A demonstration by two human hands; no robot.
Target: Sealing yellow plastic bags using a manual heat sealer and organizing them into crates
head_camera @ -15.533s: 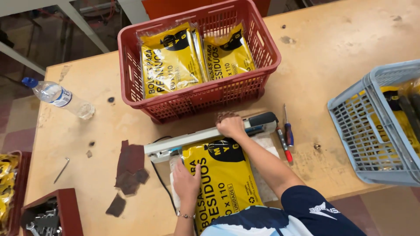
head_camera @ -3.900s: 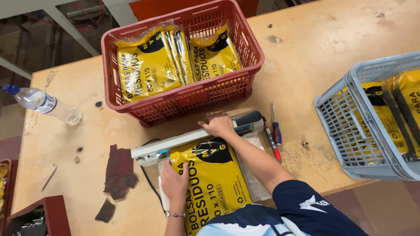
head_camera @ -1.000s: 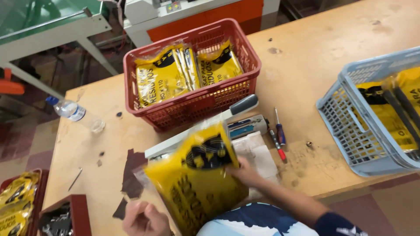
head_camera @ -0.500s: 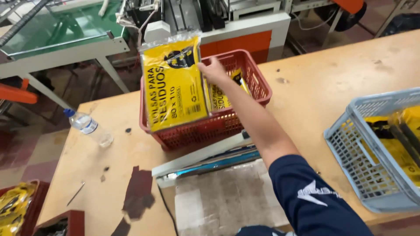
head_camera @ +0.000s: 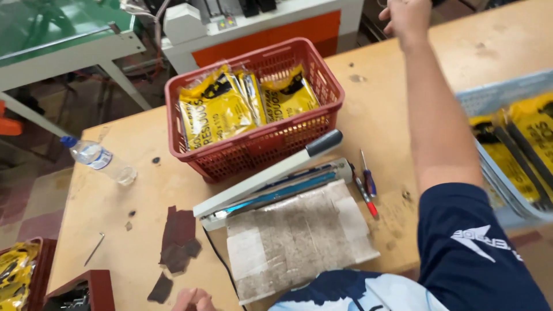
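Open bench btwn red basket (head_camera: 253, 144) & blue crate (head_camera: 489, 98); sealer (head_camera: 271, 184) blocks front.

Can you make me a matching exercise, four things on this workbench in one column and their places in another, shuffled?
Things:
1. red basket
2. water bottle
3. screwdrivers
4. right hand

Places:
A. lying on its side near the table's left edge
B. raised at the top of the view, holding nothing
C. behind the heat sealer, holding yellow bags
D. just right of the heat sealer

Pairs: 1-C, 2-A, 3-D, 4-B
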